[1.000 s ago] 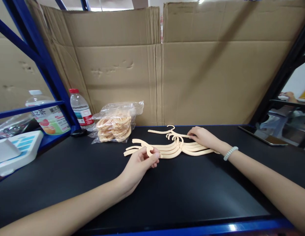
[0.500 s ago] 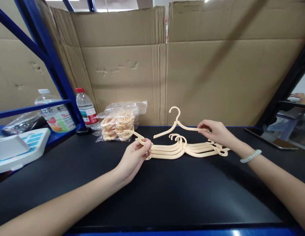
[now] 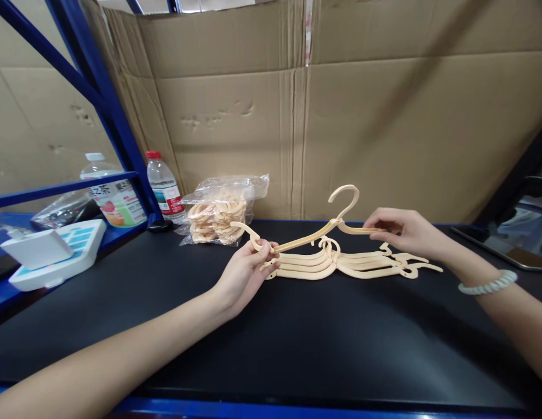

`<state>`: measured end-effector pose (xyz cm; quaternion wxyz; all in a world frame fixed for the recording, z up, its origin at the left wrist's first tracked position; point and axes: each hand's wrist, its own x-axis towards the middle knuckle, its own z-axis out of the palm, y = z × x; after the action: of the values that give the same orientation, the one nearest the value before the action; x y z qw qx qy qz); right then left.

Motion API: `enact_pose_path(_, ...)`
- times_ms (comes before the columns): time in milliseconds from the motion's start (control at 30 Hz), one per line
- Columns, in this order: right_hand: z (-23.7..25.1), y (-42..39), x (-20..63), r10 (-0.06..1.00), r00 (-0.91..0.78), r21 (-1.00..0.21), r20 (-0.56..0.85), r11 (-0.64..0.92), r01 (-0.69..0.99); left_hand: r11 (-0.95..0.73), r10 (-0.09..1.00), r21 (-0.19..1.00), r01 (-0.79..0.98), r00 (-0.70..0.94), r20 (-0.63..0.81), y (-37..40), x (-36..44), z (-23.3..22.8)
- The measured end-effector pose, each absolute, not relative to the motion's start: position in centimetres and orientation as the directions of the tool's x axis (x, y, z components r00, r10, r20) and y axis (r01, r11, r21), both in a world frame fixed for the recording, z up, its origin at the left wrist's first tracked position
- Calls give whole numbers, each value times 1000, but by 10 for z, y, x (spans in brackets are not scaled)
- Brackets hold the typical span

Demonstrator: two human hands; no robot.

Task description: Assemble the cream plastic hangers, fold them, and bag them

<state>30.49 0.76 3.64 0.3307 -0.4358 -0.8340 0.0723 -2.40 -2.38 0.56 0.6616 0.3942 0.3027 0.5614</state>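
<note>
A cream plastic hanger [image 3: 336,224] is held above the black tabletop [image 3: 297,343], hook upward. My left hand [image 3: 247,273] pinches its left arm together with a small cream ring. My right hand [image 3: 404,231] grips the hanger's right arm. Just below lies a stack of several more cream hangers [image 3: 353,265] flat on the table. A clear plastic bag of cream rings [image 3: 218,212] sits behind my left hand.
Cardboard sheets [image 3: 340,116] wall off the back. A red-capped water bottle [image 3: 163,186] and a larger bottle [image 3: 107,195] stand at the left by blue shelf posts [image 3: 109,110]. A white and blue box [image 3: 56,253] sits at the left edge. A tablet [image 3: 502,244] lies at right.
Both hands have lifted one hanger off the stack and brought it higher and level. My left hand moved from the ring on the table onto the hanger's left arm.
</note>
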Motion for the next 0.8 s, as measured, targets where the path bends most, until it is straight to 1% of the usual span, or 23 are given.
enact_pose_path(433,37,7,304,759,-399,-396,514,623,675,94,977,858,-505,211,17,-25,-25,5)
enact_pose_path(800,41,2,298,718,-418,-328,557,652,683,126,970,851,-509,244,2,-24,-25,5)
